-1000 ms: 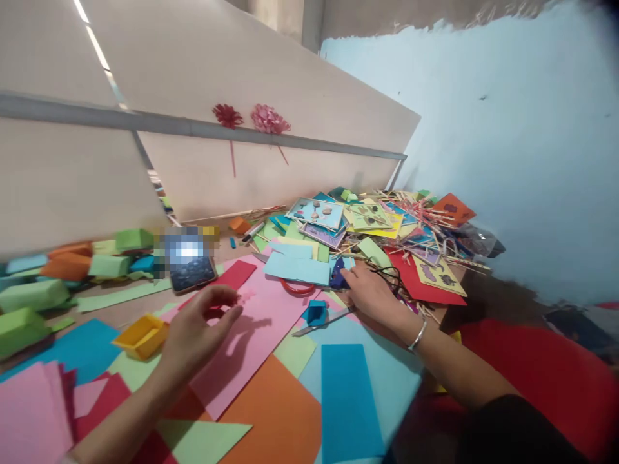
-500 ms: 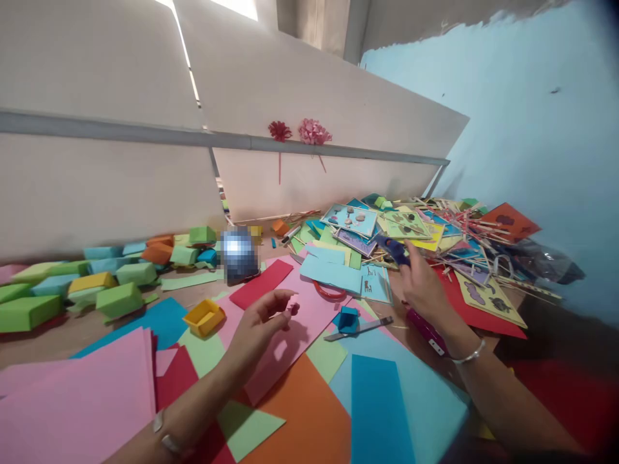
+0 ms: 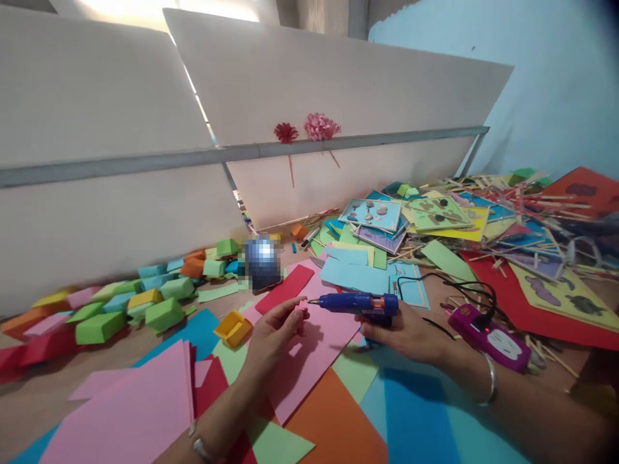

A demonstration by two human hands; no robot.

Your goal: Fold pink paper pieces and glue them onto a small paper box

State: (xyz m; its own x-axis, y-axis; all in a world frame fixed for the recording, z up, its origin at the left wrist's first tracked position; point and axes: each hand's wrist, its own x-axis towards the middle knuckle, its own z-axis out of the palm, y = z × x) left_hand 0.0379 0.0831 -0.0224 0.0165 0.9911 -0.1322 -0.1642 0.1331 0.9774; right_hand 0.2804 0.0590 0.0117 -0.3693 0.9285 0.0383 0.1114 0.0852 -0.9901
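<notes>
Between the fingertips of my left hand [image 3: 278,328] is a small pink paper piece [image 3: 303,305], partly hidden by the fingers. My right hand [image 3: 406,332] is wrapped round the handle of a blue hot glue gun [image 3: 351,303]. The gun lies level, and its nozzle points left, touching or almost touching the pink piece. Below both hands is a pink paper sheet [image 3: 314,367]. A small open yellow paper box [image 3: 233,328] sits left of my left hand. A purple extension socket [image 3: 488,338] with a black cable lies right of my right hand.
Rows of folded paper boxes [image 3: 164,314] line the left back. A pink paper stack [image 3: 126,412] lies front left. Picture cards [image 3: 371,214] and thin sticks crowd the back right. Two paper flowers [image 3: 322,127] hang on the board's rail. A blurred round object [image 3: 262,264] stands mid-table.
My right hand has brought the glue gun from the right side to the left hand's fingertips, turning its nozzle left. The view has shifted, showing more of the socket.
</notes>
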